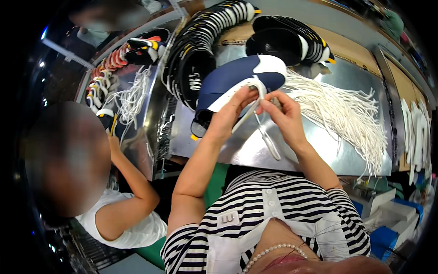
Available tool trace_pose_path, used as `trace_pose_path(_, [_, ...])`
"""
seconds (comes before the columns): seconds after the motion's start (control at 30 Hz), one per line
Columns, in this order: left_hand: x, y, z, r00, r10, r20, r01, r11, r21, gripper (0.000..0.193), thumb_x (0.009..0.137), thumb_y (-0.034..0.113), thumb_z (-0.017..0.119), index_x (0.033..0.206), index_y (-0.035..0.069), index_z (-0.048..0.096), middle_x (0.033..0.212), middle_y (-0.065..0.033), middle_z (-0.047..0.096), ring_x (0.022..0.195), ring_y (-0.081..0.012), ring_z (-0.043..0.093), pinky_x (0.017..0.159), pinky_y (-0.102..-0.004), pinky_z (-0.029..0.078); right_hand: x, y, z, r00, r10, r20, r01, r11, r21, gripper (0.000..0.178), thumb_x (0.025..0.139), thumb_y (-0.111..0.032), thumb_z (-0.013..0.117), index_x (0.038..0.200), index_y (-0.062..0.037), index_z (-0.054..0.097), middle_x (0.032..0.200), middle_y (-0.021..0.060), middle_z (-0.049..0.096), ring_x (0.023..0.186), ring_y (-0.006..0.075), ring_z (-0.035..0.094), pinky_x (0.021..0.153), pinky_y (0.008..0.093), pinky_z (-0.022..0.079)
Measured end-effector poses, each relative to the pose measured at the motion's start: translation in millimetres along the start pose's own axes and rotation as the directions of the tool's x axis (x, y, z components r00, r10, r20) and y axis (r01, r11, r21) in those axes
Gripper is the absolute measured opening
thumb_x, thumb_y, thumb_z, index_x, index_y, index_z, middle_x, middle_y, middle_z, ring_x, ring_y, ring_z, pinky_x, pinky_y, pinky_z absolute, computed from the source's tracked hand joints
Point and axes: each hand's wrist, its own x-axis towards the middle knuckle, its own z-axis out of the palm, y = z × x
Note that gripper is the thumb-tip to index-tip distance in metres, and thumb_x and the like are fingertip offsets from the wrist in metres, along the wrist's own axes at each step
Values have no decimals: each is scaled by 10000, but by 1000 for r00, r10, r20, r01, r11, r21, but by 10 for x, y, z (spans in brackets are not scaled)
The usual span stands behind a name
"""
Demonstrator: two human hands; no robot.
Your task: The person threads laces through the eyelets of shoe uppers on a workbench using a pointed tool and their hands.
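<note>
the left hand (230, 114) and the right hand (283, 112) meet over the shiny metal counter (319, 150), both working at the navy blue and white shoe upper (237, 80), which is lifted just above the counter in front of the person's striped shirt; the left fingers (244, 97) are clenched on the white edge of the upper near its opening, and the right fingers (269, 101) pinch a flat white shoelace (262, 128) whose loose length hangs down from the hands and trails onto the counter; just right of the hands a thick bundle of loose white laces (342, 109) fans out across the metal toward the counter's near edge; behind the upper, two curved rows of stacked black and white shoe uppers (205, 36) lie side by side, the second row (292, 39) to the right of the first; at the left another person in a white t-shirt (132, 223) sits at a neighbouring counter with a smaller tangle of white laces (134, 93) and a row of red, white and black uppers (114, 59) further back; white strips (415, 132) hang at the far right
</note>
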Motion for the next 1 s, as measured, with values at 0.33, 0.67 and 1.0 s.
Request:
trace_pose_path(0.33, [-26,-221,78,996,69,-51,-61,989,132,288,954,217,607,1119,-15,650,1060,-92,677,983,-173,646,876,-280,504,-111,188,-218,1000,9,-7,-11,955,-297,112,890,-146,624,872,-36,629,683,13,640,641,52,578,586,219,440])
trace_pose_path(0.67, [-43,-203,136,995,74,-59,-55,959,278,183,918,160,642,1021,16,689,943,-45,700,833,-121,649,767,-248,511,-280,1,-281,987,-152,-48,126,930,-346,218,921,-166,625,1066,-16,563,886,133,682,796,224,689,688,306,515])
trace_pose_path(1.0, [79,-199,269,981,176,-81,-119,878,463,208,941,175,630,1024,-5,692,948,-44,702,843,-105,650,742,-233,508,7,94,-484,986,-163,20,153,870,-468,166,917,-146,613,1025,-25,580,835,139,690,769,290,688,667,338,523])
